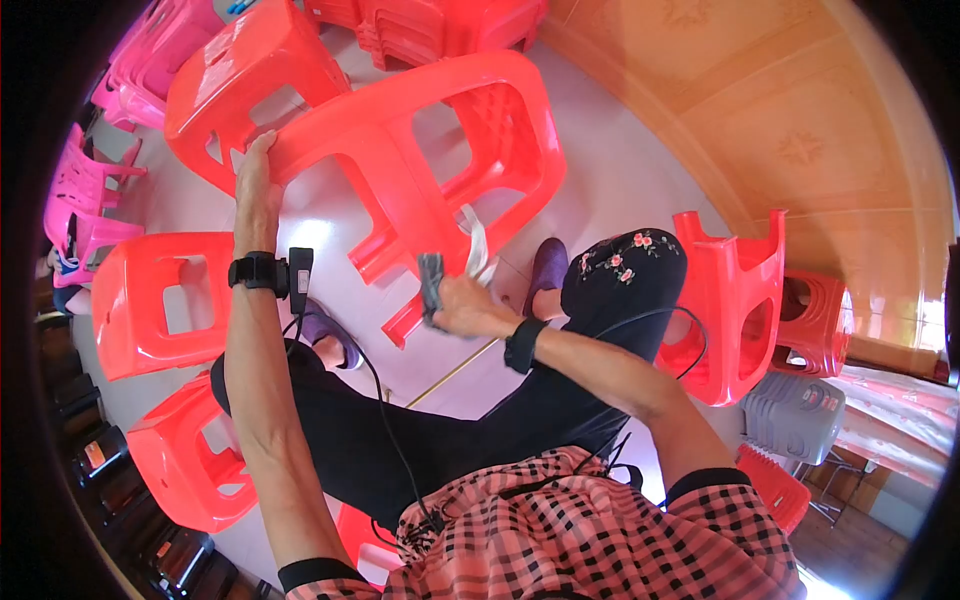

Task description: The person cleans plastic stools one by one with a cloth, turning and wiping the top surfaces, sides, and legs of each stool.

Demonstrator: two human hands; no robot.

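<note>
A red plastic stool (400,150) is tipped on its side in front of me. My left hand (257,170) is closed round the end of one of its legs, at the upper left. A crumpled grey and white cloth (432,285) is bunched in my right hand (470,307), beside the lower part of this stool. Some white cloth sticks up past the fingers. Part of my right hand's grip is hidden by the cloth. Another red stool (250,75) stands just beyond my left hand.
More red stools stand at left (160,300), lower left (195,460) and right (735,310). Stacked red stools (440,25) and pink chairs (150,60) are at the back. Grey stacked stools (795,415) stand at right, near an orange panelled surface (770,120). A black cable (375,380) hangs across my lap.
</note>
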